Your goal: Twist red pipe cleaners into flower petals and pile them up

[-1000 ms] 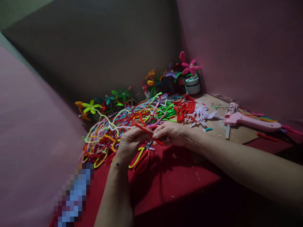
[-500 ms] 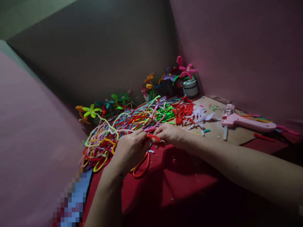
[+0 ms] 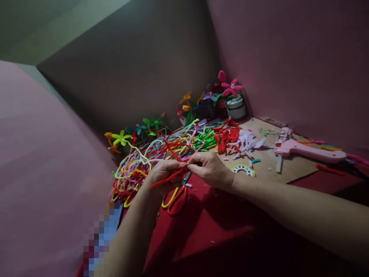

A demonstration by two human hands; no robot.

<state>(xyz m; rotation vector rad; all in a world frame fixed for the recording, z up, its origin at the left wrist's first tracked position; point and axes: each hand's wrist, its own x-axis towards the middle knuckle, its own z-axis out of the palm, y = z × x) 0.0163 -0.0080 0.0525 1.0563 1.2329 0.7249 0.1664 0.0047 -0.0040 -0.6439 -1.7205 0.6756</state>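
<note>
A fuzzy red pipe cleaner (image 3: 168, 179) is pinched between the fingertips of both hands. One red length lies across my left hand (image 3: 161, 174), whose fingers are closed on it. Another red length (image 3: 171, 149) slants up and left from the fingertips, over the pile. My right hand (image 3: 211, 169) meets the left one with thumb and forefinger closed on the same pipe cleaner; the exact pinch point is partly hidden. Scissors (image 3: 179, 204) with a red handle lie just below the hands, beside a yellow loop (image 3: 170, 199).
Behind the hands spreads a pile of multicoloured pipe cleaners (image 3: 150, 154). Red pieces (image 3: 227, 136) and white pieces (image 3: 248, 144) lie on a brown board (image 3: 276, 171) with a tape roll (image 3: 243, 170) and a pink glue gun (image 3: 308, 149). Pipe-cleaner flowers (image 3: 232, 88) stand along the back.
The red pipe cleaner, a short bent piece between the fingers before, now shows longer lengths across the left hand and above it. The tape roll has come into view. The whole view has shifted slightly.
</note>
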